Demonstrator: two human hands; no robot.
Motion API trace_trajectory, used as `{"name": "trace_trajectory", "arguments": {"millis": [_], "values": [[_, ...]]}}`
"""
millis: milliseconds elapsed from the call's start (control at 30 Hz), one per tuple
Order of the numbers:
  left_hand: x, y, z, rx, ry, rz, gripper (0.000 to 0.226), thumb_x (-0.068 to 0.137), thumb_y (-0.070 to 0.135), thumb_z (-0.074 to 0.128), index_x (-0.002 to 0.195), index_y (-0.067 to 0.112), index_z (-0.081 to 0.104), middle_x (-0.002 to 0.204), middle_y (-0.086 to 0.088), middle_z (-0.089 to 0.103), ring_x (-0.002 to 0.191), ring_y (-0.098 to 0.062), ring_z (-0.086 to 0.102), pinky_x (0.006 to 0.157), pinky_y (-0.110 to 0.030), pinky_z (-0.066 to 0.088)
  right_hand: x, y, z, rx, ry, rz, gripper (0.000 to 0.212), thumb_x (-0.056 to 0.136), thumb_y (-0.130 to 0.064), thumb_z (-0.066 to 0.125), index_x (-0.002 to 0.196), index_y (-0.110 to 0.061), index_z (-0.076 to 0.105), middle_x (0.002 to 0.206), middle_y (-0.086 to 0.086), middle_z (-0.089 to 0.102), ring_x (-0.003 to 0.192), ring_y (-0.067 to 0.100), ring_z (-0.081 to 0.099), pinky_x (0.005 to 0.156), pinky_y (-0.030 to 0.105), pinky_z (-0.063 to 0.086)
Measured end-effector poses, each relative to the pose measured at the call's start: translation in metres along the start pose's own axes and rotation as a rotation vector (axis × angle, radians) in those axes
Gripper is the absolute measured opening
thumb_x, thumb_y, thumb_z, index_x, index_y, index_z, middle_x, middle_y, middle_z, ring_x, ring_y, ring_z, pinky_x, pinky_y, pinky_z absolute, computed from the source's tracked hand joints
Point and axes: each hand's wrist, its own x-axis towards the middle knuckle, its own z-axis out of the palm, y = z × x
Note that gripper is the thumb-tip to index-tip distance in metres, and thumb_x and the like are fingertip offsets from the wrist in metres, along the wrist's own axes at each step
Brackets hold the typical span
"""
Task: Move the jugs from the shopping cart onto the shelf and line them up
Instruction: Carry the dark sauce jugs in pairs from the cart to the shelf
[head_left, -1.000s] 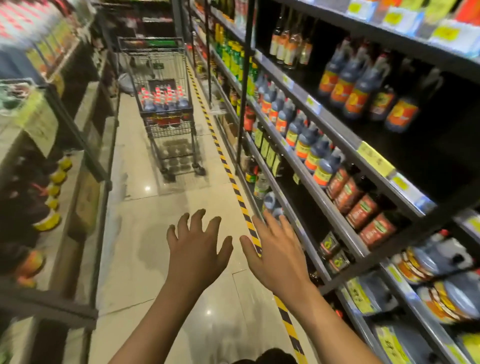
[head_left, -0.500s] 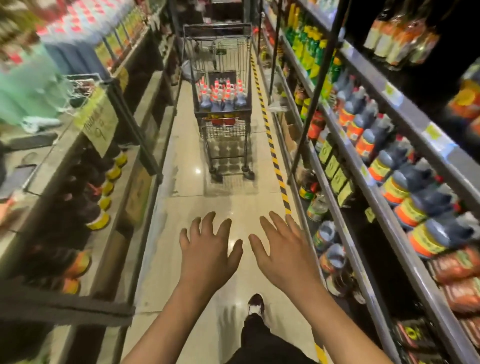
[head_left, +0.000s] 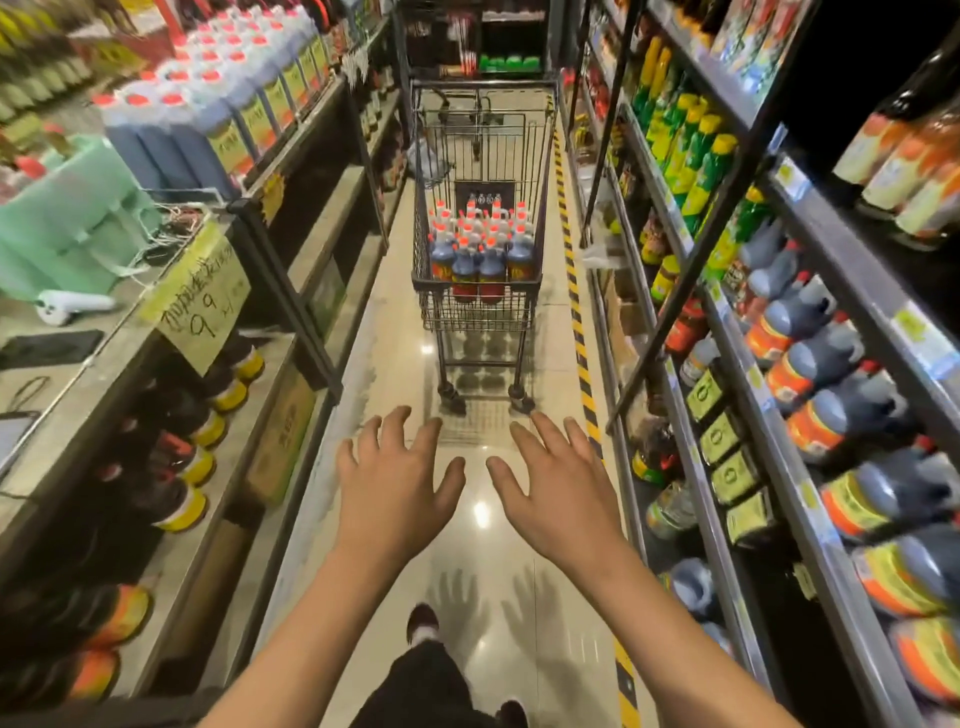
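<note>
A wire shopping cart (head_left: 540, 171) stands in the middle of the aisle ahead of me. Several dark jugs (head_left: 480, 249) with red caps and handles stand packed upright in its basket. Similar dark jugs with orange labels (head_left: 826, 364) line the shelf (head_left: 779, 431) on my right. My left hand (head_left: 397, 488) and my right hand (head_left: 558, 488) are stretched out in front of me, palms down, fingers spread, holding nothing. Both hands hover well short of the cart, over the shiny floor.
Shelving units flank the narrow aisle on both sides. A yellow-black striped tape (head_left: 579, 332) runs along the floor by the right shelves. On the left, a handwritten price sign (head_left: 200, 296) hangs off a counter, with dark bottles (head_left: 176, 467) below. My shoe (head_left: 422, 623) shows at the bottom.
The view has swung left from the right-hand shelves to face down the aisle, and the cart now looks closer and centred. Both hands stay open and outstretched.
</note>
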Motion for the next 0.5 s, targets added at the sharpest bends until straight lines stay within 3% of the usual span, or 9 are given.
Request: {"name": "trace_trajectory", "arguments": {"millis": [500], "values": [[0.270, -0.065, 0.052, -0.062, -0.030, 0.020, 0.056, 0.084, 0.059, 0.047, 0.125, 0.024, 0.061, 0.139, -0.013, 0.053, 0.126, -0.039, 0.050, 0.097, -0.057, 0.043, 0.259, -0.032, 0.003, -0.088, -0.027, 0.091, 0.063, 0.099, -0.066, 0.029, 0.152, -0.032, 0.038, 0.164, -0.004, 0.028, 0.154, 0.028, 0.015, 0.126, 0.043, 0.015]]}}
